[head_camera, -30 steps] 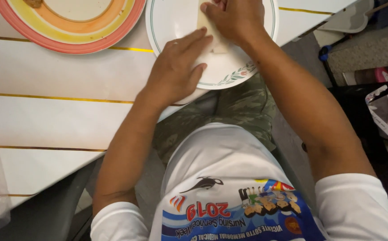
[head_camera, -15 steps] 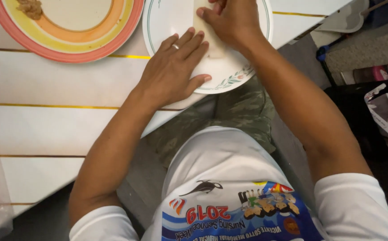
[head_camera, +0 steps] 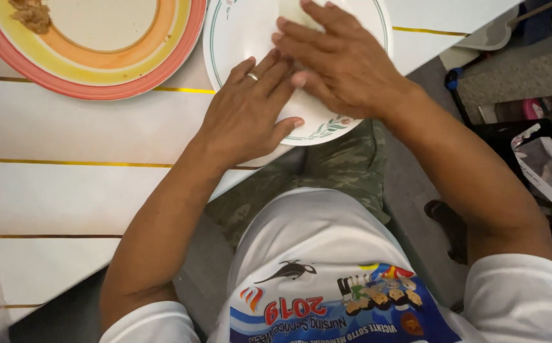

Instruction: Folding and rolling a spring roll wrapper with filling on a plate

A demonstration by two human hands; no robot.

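Note:
A white plate (head_camera: 238, 35) with a green leaf rim lies at the table's edge. On it lies a pale, thin wrapper (head_camera: 292, 9), mostly hidden under my hands. My left hand (head_camera: 247, 114), with a ring on one finger, rests flat on the plate's near side, fingers pointing up toward the wrapper. My right hand (head_camera: 339, 60) lies palm down over the wrapper, fingers spread and pressing on it. The fingertips of both hands meet near the plate's middle.
A bowl-like plate (head_camera: 98, 76) with orange, yellow and pink rings holds a bit of brown filling (head_camera: 33, 14) at the upper left. The white table (head_camera: 66, 197) has thin gold lines. A plastic bag (head_camera: 542, 168) and dark clutter sit on the floor at right.
The view has shifted so both plates sit lower in frame. My right hand has spread flat over the wrapper, and my left hand's fingers have slid up to meet it.

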